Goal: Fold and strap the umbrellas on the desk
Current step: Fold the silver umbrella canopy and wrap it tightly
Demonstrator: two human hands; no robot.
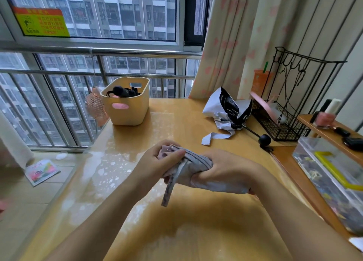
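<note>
The folded lilac-grey fabric umbrella (196,161) shows only in part. The left grip (157,160) covers its far end, the right grip (225,168) wraps its middle, and its near end passes under the right wrist. Its dangling patterned strap (170,186) is blurred. The black objects (122,91) in the cream plastic basket (125,111) are too tangled to identify. The clear plastic box with a yellow handle (324,174) runs off the right edge, its contents indistinct. Print on the yellow-and-red window sticker (42,22) is unreadable.

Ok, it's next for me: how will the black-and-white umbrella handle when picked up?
Probably floppy: the umbrella lies crumpled, its strap loose on the desk. Its round knob might roll if pushed.
</note>
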